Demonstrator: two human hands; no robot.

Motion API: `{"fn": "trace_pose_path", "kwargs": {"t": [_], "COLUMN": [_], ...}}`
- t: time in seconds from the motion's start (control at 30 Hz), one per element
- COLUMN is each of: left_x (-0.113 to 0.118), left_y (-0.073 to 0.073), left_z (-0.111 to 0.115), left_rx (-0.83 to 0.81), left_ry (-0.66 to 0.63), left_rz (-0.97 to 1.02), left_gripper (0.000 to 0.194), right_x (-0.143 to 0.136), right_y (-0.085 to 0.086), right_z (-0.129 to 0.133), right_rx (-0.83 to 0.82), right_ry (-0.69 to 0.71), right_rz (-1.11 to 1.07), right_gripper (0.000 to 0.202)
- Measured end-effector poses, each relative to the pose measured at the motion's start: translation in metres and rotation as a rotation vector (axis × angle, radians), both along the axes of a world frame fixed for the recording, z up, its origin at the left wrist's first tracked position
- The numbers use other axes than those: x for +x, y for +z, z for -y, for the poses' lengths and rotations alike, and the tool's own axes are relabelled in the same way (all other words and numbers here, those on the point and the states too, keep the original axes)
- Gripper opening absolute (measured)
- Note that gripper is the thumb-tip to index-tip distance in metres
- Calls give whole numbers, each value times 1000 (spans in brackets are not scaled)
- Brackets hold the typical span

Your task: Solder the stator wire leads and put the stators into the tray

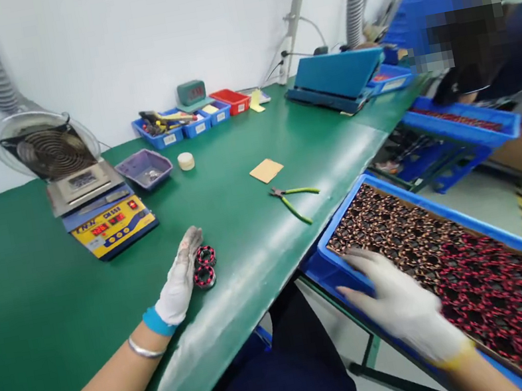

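My left hand, in a white glove with a blue cuff, rests on the green table with its fingers stretched out. Against its inner side are two small ring-shaped wound coils, black with pink-red windings: a far coil and a near coil. My right hand, gloved in white and slightly blurred, is over the near left edge of a blue tray. Its thumb and fingers are apart and nothing shows between them. Copper-coloured coils fill the tray's far part, and pink-red coils its near part.
Green-handled cutters and a tan square pad lie mid-table. A yellow-fronted heating unit, a purple tray and a round white container stand at left. Small bins line the wall. A co-worker sits at right.
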State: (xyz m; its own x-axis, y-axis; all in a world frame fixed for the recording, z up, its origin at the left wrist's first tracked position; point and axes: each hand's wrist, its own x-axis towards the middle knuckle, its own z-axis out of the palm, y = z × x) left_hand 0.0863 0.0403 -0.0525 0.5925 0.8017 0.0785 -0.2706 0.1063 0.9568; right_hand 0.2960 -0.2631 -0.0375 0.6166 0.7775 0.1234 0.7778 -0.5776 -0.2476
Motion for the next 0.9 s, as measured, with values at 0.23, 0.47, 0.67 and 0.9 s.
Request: {"fn": "trace_pose_path", "kwargs": {"t": [0.23, 0.47, 0.67, 0.9], "left_x": [-6, -4, 9, 2], "left_y": [-6, -6, 7, -4], "left_z": [-19, -30, -37, -52], "left_rx": [8, 75, -55, -16], "left_ry": [-18, -38, 83, -25], "left_rz": [-19, -65, -69, -159], "left_gripper": [70, 63, 50, 31], "right_x": [74, 67, -8, -44], "right_y": [35, 31, 0, -15], "right_z": [-220, -291, -220, -97], "right_rx": [-34, -159, -18, -71], "right_ry": [51, 63, 505, 603], "right_rz": [0, 42, 175, 148], "right_gripper": [64, 76, 83, 57]}}
